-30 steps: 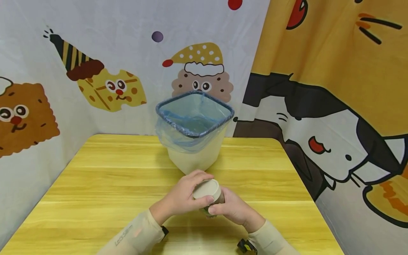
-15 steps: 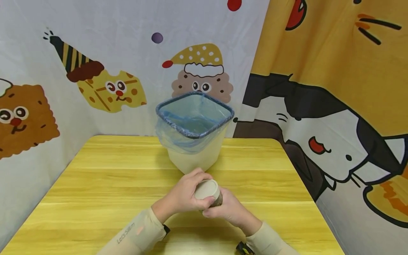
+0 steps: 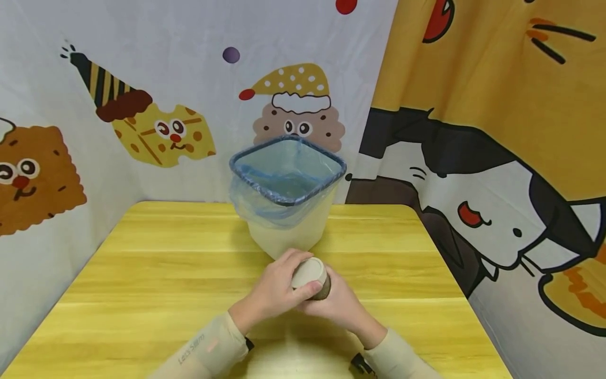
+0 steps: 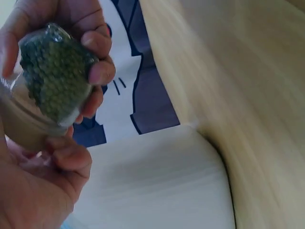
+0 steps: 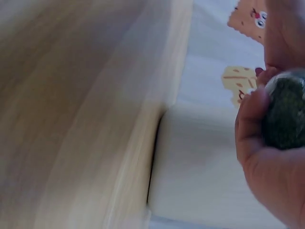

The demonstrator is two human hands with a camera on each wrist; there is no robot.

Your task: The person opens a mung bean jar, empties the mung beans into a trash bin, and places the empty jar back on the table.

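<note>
A clear jar [image 4: 57,76] packed with small green beans is held between both hands above the table, with its cream lid [image 3: 309,272] facing up and toward the head camera. My left hand [image 3: 271,287] grips the lid, thumb across its near side and fingers over the far side. Around the jar's body curl the fingers of my right hand [image 3: 344,302]; the right wrist view shows that hand [image 5: 269,176] wrapped about the dark green contents. Most of the jar's body is hidden by the hands in the head view.
Just beyond the hands, a cream waste bin [image 3: 284,237] stands on the yellow wood-grain table [image 3: 156,295]. A blue bag [image 3: 265,208] lines it and folds over its rim. Cartoon-printed curtains [image 3: 184,31] hang behind the table and along its sides.
Both hands have shifted slightly away from the body with the jar. The jar has tilted a little, and the right thumb has gone out of sight beneath the left one.
</note>
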